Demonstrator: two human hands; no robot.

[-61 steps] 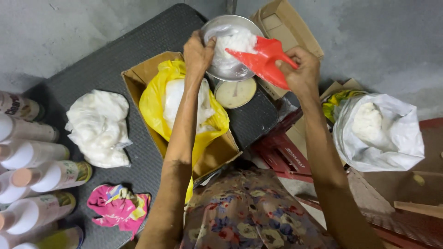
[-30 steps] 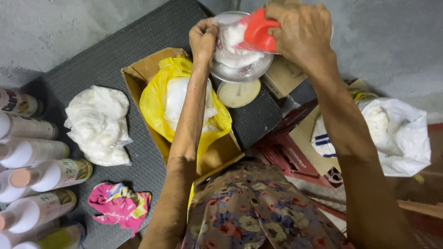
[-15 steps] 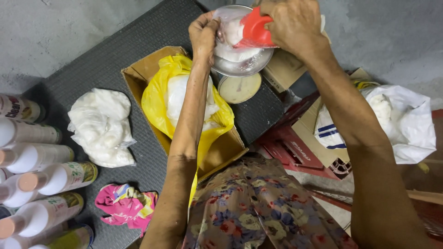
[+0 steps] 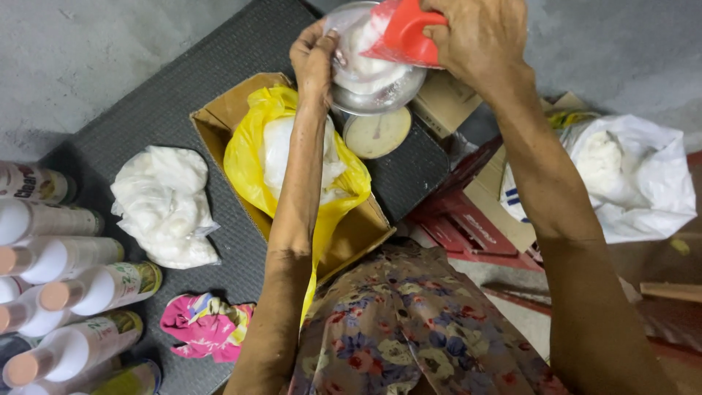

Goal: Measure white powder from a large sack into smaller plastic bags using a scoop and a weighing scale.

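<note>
Nearest, along the left edge of the dark mat [image 4: 146,132], lie about seven white bottles [image 4: 80,289] beside one pink cloth [image 4: 208,325]. Mid-mat sit one white lump [image 4: 164,205] and one yellow-lined cardboard box [image 4: 358,234]. Farthest, the left hand [image 4: 314,62] grips one steel bowl [image 4: 376,91] of white paste; the right hand [image 4: 482,36] clasps one red scoop [image 4: 406,33] inside it.
</note>
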